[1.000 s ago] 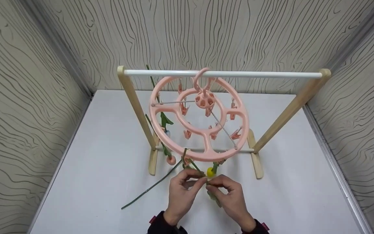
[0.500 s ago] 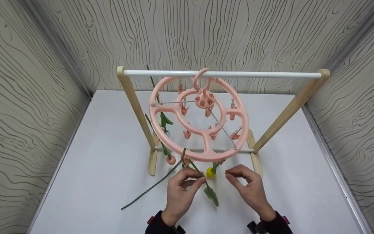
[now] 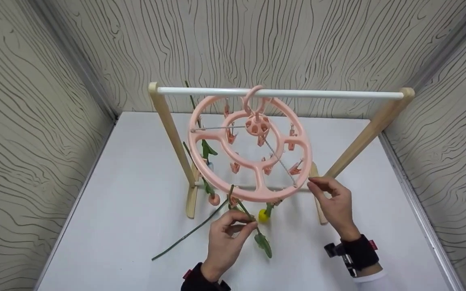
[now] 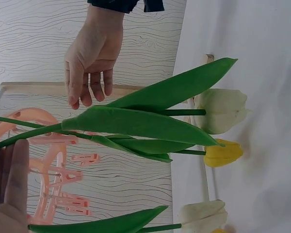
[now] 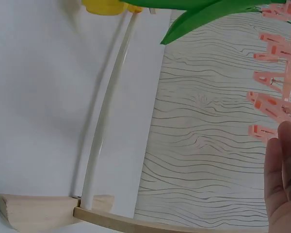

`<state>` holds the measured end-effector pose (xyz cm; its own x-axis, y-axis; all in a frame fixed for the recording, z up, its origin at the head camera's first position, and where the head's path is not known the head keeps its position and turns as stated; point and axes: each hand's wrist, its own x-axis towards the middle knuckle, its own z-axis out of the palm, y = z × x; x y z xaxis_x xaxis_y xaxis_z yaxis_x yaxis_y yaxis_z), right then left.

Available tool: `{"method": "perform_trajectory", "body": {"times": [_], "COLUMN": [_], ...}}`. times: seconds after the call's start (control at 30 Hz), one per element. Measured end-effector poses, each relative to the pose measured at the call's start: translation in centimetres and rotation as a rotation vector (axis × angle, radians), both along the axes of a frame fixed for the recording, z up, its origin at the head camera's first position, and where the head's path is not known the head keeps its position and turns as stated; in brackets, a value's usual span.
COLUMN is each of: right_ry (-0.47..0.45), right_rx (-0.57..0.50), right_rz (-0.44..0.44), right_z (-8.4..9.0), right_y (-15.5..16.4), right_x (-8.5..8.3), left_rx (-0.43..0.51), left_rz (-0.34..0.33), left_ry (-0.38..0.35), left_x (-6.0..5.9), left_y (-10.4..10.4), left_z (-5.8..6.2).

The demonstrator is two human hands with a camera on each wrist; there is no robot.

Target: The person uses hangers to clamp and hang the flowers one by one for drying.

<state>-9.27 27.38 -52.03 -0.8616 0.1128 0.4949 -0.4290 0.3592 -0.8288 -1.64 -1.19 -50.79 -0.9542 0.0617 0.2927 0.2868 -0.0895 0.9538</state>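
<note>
My left hand [image 3: 227, 238] pinches the green stem of a tulip between thumb and fingers, below the hanger's front rim. Its leaf [image 3: 263, 244] points down toward me; in the left wrist view a white tulip head [image 4: 223, 111] shows beyond the leaves. A yellow tulip [image 3: 263, 215] hangs just behind, from the front of the pink round clip hanger [image 3: 265, 195]. My right hand [image 3: 336, 204] is raised beside the hanger's right rim, thumb and fingertips near it. In the right wrist view its fingers overlap the edge of the pink clips [image 5: 269, 104], with no flower in them.
The hanger hooks over the white bar [image 3: 318, 93] of a wooden stand [image 3: 170, 137]. A peach-coloured tulip [image 3: 214, 199] hangs at its left, and a long green stem [image 3: 188, 233] reaches out to the front left. Patterned panels [image 3: 233, 44] enclose the white table [image 3: 119, 194].
My right hand has let go of the tulip, moved away to the right, then up to the hanger's right rim. My left hand still holds the stem in the same place.
</note>
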Motion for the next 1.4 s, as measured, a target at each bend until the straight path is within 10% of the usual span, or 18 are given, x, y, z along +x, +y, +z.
{"method": "perform_trajectory", "body": {"times": [0.47, 1.4], "right_ry": [-0.17, -0.259], "right_rx": [-0.144, -0.041], "right_rz": [0.073, 0.2], "right_z": [-1.0, 0.8], "right_y": [0.8, 0.3], "right_x": [-4.3, -6.0], "left_rx": [0.001, -0.018], "left_rz": [-0.037, -0.03], "left_ry": [0.029, -0.003], "left_x": [-0.1, 0.1], "left_y": [-0.1, 0.0], "left_z": [-0.3, -0.2]}}
